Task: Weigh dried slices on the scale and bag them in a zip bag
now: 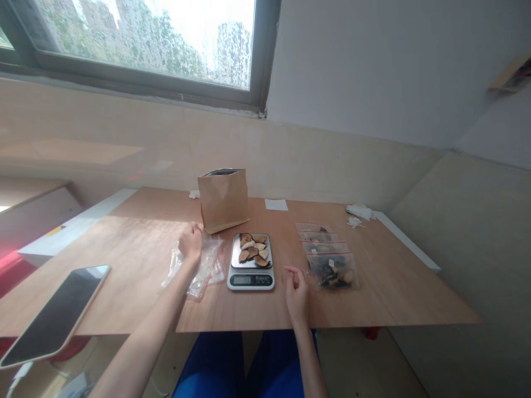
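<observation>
My left hand [191, 241] is curled closed above clear plastic zip bags [202, 276], beside the lower left corner of a brown kraft paper bag [225, 200]. Whatever its fingers hold, if anything, is hidden. The paper bag stands upright with its top open. Dried mushroom slices [253, 250] lie on the steel plate of a digital kitchen scale [251, 280], whose display is lit but hard to read. To the right of the scale, my right hand [297, 294] rests on the table, fingers loosely bent and apart, with nothing in it. Filled zip bags [334, 271] with dark and tan pieces overlap beside it.
A large phone [58, 309] juts over the table's left front edge. Toward the wall lie a white paper slip [276, 204] and crumpled white scraps [359, 212]. The wooden table [398, 282] meets the wall under a window [145, 44].
</observation>
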The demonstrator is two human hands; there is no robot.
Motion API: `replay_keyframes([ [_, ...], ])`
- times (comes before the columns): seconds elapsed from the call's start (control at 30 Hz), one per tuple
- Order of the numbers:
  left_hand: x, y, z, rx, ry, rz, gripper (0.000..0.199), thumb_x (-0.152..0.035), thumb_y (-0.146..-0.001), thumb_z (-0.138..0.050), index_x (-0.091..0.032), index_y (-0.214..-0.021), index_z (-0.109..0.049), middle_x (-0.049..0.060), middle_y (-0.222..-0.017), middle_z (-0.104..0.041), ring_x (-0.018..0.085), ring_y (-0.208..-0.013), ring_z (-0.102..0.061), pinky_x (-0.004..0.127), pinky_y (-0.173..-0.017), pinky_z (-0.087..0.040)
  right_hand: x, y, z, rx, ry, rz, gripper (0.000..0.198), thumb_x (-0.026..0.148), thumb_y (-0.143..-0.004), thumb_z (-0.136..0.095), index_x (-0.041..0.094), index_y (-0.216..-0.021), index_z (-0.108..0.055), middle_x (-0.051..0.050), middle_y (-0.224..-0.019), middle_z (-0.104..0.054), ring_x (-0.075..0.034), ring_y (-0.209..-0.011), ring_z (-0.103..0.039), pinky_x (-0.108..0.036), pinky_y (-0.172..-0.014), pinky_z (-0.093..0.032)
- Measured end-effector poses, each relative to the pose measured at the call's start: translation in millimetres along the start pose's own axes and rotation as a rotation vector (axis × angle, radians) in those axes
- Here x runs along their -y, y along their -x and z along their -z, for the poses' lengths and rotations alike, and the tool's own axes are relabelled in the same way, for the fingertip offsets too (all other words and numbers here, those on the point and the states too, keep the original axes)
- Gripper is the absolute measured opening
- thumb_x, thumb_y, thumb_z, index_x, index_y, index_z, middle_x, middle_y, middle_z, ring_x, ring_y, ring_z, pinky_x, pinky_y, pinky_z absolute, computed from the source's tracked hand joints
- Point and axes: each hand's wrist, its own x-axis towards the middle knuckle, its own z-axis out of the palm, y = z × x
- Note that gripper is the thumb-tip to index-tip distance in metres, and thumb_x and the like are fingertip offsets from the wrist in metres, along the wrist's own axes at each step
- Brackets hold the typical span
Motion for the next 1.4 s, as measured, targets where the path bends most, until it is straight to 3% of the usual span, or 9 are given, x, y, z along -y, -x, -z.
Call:
replay_keyframes([
  [0.23,3,0,10,0.277,-0.107,-0.180,0.036,-0.032,-0.080,-0.034,-0.017,-0.061,-0.060,0.017,-0.085,-0.068,0.031,-0.087,-0.062,0.037,-0.072,-0.043,2,1,-1,0.012,-0.032,-0.082,0.027,0.035,-0.083,-0.040,0.017,-0.085,-0.061,-0.011,-0.093,-0.067,-0.022,-0.089,-0.061,-0.033,-0.076,-0.046],
  [0.43,6,17,34,0.446,-0.095,-0.351,0.023,-0.032,-0.075,-0.041,-0.018,-0.067,-0.057,0.011,-0.081,-0.067,0.024,-0.082,-0.062,0.031,-0.076,-0.044,2,0,-1,0.022,-0.042,-0.091,0.027,0.035,-0.082,-0.041,0.017,-0.085,-0.061,-0.011,-0.092,-0.067,-0.022,-0.087,-0.062,-0.033,-0.076,-0.048],
  [0.53,21,44,47,0.406,0.010,-0.474,0.030,-0.043,-0.077,-0.040,-0.018,-0.081,-0.056,0.011,-0.091,-0.064,0.023,-0.087,-0.060,0.031,-0.076,-0.044,3,1,-1,0.021,-0.058,-0.084,0.026,0.035,-0.083,-0.042,0.017,-0.085,-0.061,-0.010,-0.092,-0.067,-0.021,-0.086,-0.062,-0.032,-0.075,-0.048],
  [0.6,32,67,52,0.371,-0.005,-0.432,0.033,-0.049,-0.075,-0.042,-0.018,-0.079,-0.053,0.010,-0.084,-0.062,0.024,-0.083,-0.059,0.033,-0.073,-0.043,3,2,-1,0.023,-0.063,-0.080,0.026,0.035,-0.083,-0.042,0.017,-0.086,-0.061,-0.010,-0.092,-0.067,-0.021,-0.085,-0.062,-0.032,-0.075,-0.048],
  [0.7,43,96,52,0.450,-0.019,-0.327,0.027,-0.047,-0.075,-0.045,-0.020,-0.070,-0.047,0.005,-0.070,-0.058,0.021,-0.066,-0.057,0.030,-0.061,-0.040,3,2,-2,0.045,-0.055,-0.077,0.026,0.034,-0.085,-0.040,0.017,-0.085,-0.060,-0.010,-0.090,-0.066,-0.021,-0.084,-0.062,-0.032,-0.076,-0.048],
  [0.87,42,110,48,0.401,0.016,-0.307,0.023,-0.031,-0.079,-0.039,-0.024,-0.058,-0.032,0.000,-0.055,-0.045,0.017,-0.058,-0.049,0.027,-0.054,-0.032,5,3,-4,0.079,-0.037,-0.022,0.024,0.029,-0.085,-0.040,0.018,-0.082,-0.060,-0.008,-0.086,-0.064,-0.020,-0.084,-0.060,-0.032,-0.075,-0.046],
  [1.03,42,108,51,0.380,0.087,-0.306,0.024,-0.027,-0.078,-0.038,-0.023,-0.056,-0.030,-0.003,-0.052,-0.042,0.014,-0.051,-0.042,0.026,-0.052,-0.029,44,12,-3,0.135,-0.146,0.033,0.021,0.028,-0.086,-0.042,0.018,-0.083,-0.060,-0.005,-0.082,-0.063,-0.016,-0.075,-0.060,-0.025,-0.063,-0.046],
  [1.23,26,123,72,0.266,0.386,-0.383,0.028,-0.038,-0.080,-0.037,-0.022,-0.058,-0.032,-0.004,-0.054,-0.039,0.013,-0.054,-0.041,0.024,-0.053,-0.031,110,13,-16,0.305,-0.273,0.063,0.023,0.036,-0.089,-0.040,0.020,-0.087,-0.056,0.002,-0.064,-0.052,-0.011,-0.056,-0.050,-0.020,-0.051,-0.039],
  [1.4,2,142,90,0.400,0.494,-0.504,0.030,-0.043,-0.081,-0.037,-0.022,-0.061,-0.035,-0.003,-0.057,-0.041,0.013,-0.056,-0.041,0.024,-0.053,-0.034,130,10,-46,0.553,-0.110,0.078,0.023,0.041,-0.086,-0.046,0.020,-0.080,-0.055,0.001,-0.069,-0.059,-0.012,-0.060,-0.054,-0.021,-0.056,-0.039],
])
